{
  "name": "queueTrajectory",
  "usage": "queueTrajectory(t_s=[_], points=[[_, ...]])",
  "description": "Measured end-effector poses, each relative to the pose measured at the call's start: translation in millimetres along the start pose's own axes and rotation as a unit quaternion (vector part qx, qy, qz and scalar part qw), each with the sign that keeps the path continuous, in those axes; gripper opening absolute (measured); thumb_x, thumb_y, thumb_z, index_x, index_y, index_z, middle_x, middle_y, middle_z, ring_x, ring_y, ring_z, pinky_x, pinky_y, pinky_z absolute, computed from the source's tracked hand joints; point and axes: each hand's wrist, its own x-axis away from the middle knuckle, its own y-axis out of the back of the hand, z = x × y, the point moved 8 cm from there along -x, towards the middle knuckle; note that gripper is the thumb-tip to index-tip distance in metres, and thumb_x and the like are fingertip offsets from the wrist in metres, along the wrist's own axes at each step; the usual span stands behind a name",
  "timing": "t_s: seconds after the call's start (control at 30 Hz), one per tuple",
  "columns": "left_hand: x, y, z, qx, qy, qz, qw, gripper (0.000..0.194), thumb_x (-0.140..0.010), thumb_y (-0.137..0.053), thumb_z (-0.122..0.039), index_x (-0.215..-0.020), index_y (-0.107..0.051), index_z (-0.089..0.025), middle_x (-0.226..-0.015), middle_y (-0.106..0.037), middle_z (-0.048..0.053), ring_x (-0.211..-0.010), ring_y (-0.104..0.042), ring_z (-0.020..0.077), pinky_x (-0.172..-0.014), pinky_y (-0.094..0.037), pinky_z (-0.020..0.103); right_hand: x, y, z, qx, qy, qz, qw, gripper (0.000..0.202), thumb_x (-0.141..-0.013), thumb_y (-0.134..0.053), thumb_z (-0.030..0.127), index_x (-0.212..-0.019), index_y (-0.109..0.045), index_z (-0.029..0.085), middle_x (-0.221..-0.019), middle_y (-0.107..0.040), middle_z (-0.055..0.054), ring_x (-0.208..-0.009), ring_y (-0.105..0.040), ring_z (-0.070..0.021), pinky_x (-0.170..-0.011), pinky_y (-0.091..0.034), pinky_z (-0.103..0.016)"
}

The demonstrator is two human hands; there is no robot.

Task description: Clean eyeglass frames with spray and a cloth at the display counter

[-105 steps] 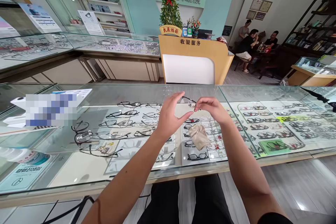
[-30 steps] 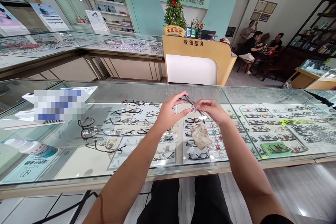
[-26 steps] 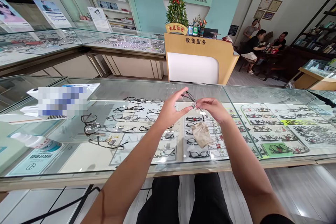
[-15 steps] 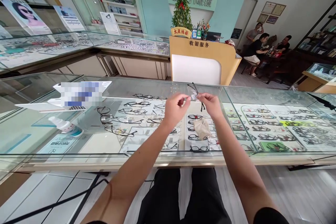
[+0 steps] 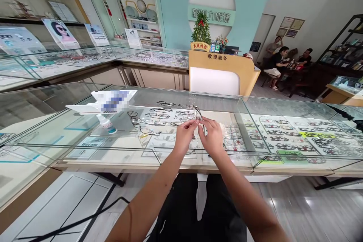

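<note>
A pair of dark-framed eyeglasses is between my hands above the glass counter; a thin temple sticks up past the fingertips, and the rest is mostly hidden by the fingers. My left hand pinches it from the left, thumb and forefinger together. From the right, my right hand closes its fingers on the same eyeglasses, its fingertips meeting the left ones. Behind the right hand shows part of a beige cloth. Several eyeglasses lie left of my hands, among them a dark pair.
The glass display counter runs across in front of me. On its left stand a white spray bottle, a printed card and a white folded stand. Beyond it is a wooden cashier desk; people sit at the far right.
My hands have come together around the eyeglasses; the left, earlier apart, now touches them. The right hand now covers most of the cloth. The camera view has shifted left and up.
</note>
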Motion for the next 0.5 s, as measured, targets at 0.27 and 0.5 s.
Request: queueTrajectory(t_s=[0.27, 0.5], points=[[-9, 44.9, -53, -0.495, -0.124, 0.049, 0.859, 0.031, -0.095, -0.068, -0.044, -0.102, -0.088, -0.021, -0.068, -0.066, 0.001, -0.065, -0.057, 0.0178, -0.063, -0.036, 0.03, 41, -72, -4, -0.424, -0.325, 0.137, 0.834, 0.018, -0.084, -0.078, 0.039, -0.095, -0.077, 0.025, -0.121, -0.081, -0.006, -0.109, -0.075, -0.0265, -0.087, -0.055, -0.037], [-22, 52.0, -57, -0.705, -0.094, 0.13, 0.691, 0.022, -0.096, -0.068, -0.03, -0.099, -0.09, -0.027, -0.112, -0.086, 0.006, -0.108, -0.076, 0.0276, -0.078, -0.048, 0.03, 76, -124, 15, -0.59, -0.48, 0.141, 0.634, 0.03, -0.07, -0.092, 0.037, -0.089, -0.074, 0.024, -0.108, -0.077, -0.005, -0.118, -0.073, -0.0278, -0.086, -0.053, -0.034]])
